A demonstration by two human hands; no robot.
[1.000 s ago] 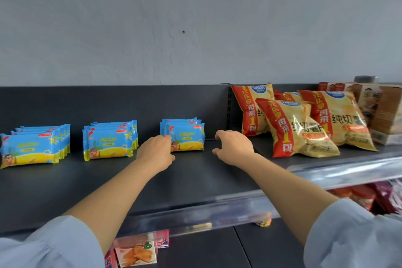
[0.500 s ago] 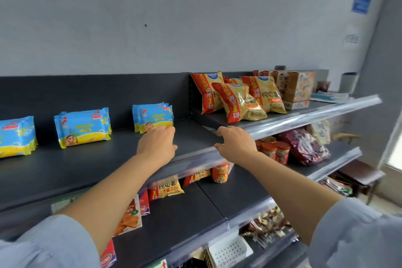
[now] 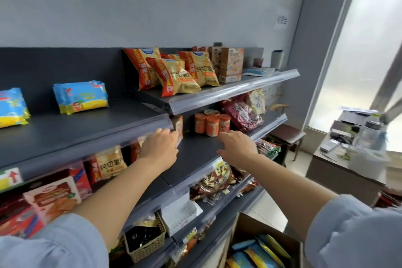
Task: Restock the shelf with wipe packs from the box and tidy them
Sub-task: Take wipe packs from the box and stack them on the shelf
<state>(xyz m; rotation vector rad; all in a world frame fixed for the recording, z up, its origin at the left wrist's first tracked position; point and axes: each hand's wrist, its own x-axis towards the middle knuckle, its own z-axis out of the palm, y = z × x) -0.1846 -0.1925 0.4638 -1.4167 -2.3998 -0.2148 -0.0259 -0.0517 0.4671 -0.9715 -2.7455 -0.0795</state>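
Fingers [image 3: 162, 132] of the left hand [image 3: 159, 150] and right hand [image 3: 237, 148] are loosely apart and empty, held out below the top shelf [image 3: 76, 128]. Wipe packs [image 3: 83, 98] stand far left on it; more lie in the box [image 3: 256, 227] near right. Soft, light, slick-wrapped, I'd guess: take one across its flat faces.

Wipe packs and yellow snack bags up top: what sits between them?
Nothing: the head view shows only bare dark shelf between the nearer wipe packs and the snack bags.

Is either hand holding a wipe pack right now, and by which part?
Nothing is held: the left hand and the right hand are both empty and open.
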